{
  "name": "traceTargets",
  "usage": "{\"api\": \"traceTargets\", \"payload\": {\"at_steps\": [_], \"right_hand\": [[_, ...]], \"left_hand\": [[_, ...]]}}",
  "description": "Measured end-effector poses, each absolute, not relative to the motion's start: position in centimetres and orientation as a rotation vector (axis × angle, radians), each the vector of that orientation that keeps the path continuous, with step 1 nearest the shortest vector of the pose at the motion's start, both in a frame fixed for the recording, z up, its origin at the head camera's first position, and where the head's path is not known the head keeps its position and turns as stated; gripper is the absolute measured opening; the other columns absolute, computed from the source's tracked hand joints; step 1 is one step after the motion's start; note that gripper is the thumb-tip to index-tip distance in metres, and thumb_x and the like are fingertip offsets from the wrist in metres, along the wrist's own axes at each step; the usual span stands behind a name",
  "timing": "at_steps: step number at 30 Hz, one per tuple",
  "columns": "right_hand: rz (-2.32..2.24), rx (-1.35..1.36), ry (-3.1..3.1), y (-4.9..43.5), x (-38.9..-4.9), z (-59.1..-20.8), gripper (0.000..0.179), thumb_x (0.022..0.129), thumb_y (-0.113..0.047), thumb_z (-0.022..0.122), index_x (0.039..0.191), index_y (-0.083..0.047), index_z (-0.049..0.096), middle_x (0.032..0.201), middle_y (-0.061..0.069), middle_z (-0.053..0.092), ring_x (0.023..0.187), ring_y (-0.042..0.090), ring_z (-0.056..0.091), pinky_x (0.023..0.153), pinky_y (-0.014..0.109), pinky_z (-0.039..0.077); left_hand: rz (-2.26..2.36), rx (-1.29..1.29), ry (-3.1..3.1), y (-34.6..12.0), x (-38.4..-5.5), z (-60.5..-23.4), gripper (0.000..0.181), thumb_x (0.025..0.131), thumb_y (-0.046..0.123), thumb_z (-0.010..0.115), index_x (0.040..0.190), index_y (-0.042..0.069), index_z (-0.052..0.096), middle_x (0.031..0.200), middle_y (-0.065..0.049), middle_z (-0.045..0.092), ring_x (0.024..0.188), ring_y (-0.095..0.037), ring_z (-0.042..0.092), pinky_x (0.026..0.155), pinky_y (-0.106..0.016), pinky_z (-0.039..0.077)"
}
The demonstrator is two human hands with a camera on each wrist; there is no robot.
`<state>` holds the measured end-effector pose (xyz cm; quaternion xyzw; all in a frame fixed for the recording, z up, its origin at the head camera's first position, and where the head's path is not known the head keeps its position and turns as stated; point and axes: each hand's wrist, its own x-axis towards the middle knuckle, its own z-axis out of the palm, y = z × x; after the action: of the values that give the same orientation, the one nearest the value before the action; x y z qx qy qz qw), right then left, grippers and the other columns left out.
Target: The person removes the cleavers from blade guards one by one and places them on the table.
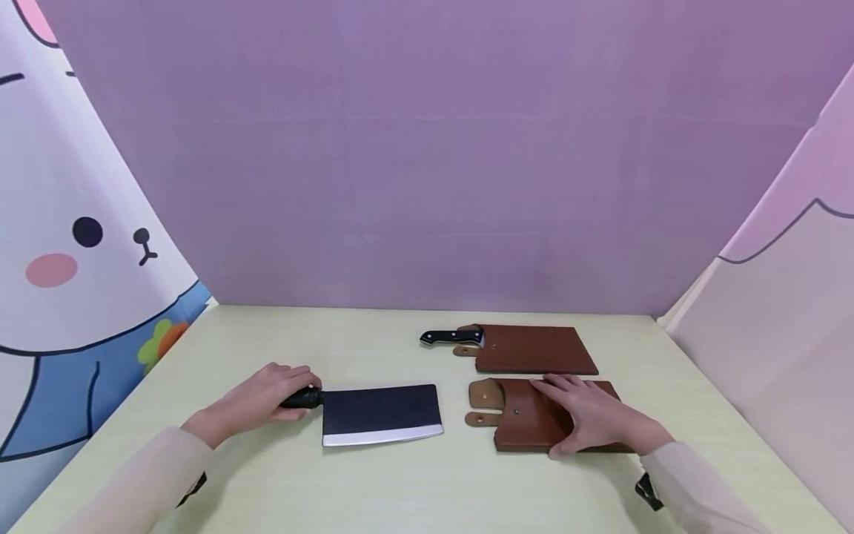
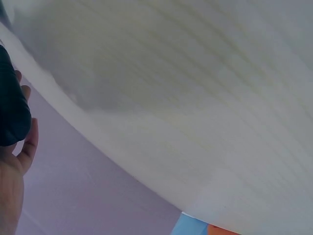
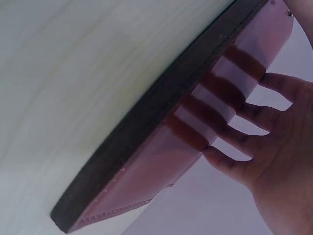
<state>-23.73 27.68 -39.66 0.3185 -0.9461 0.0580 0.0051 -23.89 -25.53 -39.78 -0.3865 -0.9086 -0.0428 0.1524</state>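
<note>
A cleaver (image 1: 380,415) with a dark wide blade and a bright edge lies left of centre, blade pointing right. My left hand (image 1: 270,400) grips its black handle (image 1: 303,398), whose butt end also shows in the left wrist view (image 2: 13,105). On the right is a brown leather knife sheath (image 1: 527,423) with two unfastened straps at its left end. My right hand (image 1: 590,415) rests across it, thumb at the near edge. In the right wrist view, spread fingers (image 3: 244,115) touch the sheath's face with their tips.
Behind the near sheath lies a second brown sheath (image 1: 534,348), with a black riveted knife handle (image 1: 452,337) sticking out of its left end. All of it sits on a pale wooden table (image 1: 373,489). A purple cloth wall (image 1: 427,185) stands at the back, printed panels at both sides.
</note>
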Motion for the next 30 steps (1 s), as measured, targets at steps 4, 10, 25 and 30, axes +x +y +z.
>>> {"api": "traceTargets", "payload": {"at_steps": [4, 10, 25, 30], "right_hand": [[0.187, 0.998, -2.965, 27.7, -23.7, -39.7, 0.106, 0.056, -0.071, 0.068, 0.138, -0.011, 0.039, 0.137, 0.021, 0.041, 0.124, 0.043, 0.037, 0.089, 0.066, 0.031], [0.197, 1.018, -2.954, 27.7, -23.8, -39.7, 0.107, 0.056, -0.072, 0.068, 0.138, -0.010, 0.038, 0.136, 0.022, 0.041, 0.123, 0.043, 0.038, 0.089, 0.066, 0.031], [0.239, 1.025, -3.013, 27.7, -23.9, -39.6, 0.108, 0.056, -0.071, 0.068, 0.140, -0.010, 0.036, 0.139, 0.023, 0.037, 0.125, 0.046, 0.034, 0.090, 0.068, 0.028], [0.256, 1.021, -3.025, 27.7, -23.9, -39.5, 0.110, 0.056, -0.070, 0.069, 0.140, -0.009, 0.034, 0.140, 0.023, 0.035, 0.127, 0.047, 0.032, 0.090, 0.069, 0.027]], "left_hand": [[-0.113, -1.084, -2.654, -25.6, -23.9, -39.9, 0.032, 0.078, 0.030, 0.068, 0.106, 0.021, 0.058, 0.099, 0.013, 0.057, 0.081, -0.004, 0.054, 0.077, -0.036, 0.044], [-0.122, -1.051, -2.723, -25.6, -24.1, -39.9, 0.034, 0.079, 0.032, 0.068, 0.110, 0.021, 0.057, 0.103, 0.011, 0.057, 0.092, -0.009, 0.057, 0.081, -0.039, 0.042], [-0.136, -1.084, -2.681, -25.9, -24.5, -41.1, 0.034, 0.079, 0.029, 0.068, 0.111, 0.022, 0.057, 0.099, 0.012, 0.056, 0.085, -0.007, 0.056, 0.076, -0.037, 0.042], [-0.133, -1.092, -2.676, -25.8, -24.4, -41.0, 0.034, 0.080, 0.029, 0.067, 0.111, 0.021, 0.057, 0.099, 0.012, 0.056, 0.085, -0.006, 0.055, 0.074, -0.036, 0.042]]}}
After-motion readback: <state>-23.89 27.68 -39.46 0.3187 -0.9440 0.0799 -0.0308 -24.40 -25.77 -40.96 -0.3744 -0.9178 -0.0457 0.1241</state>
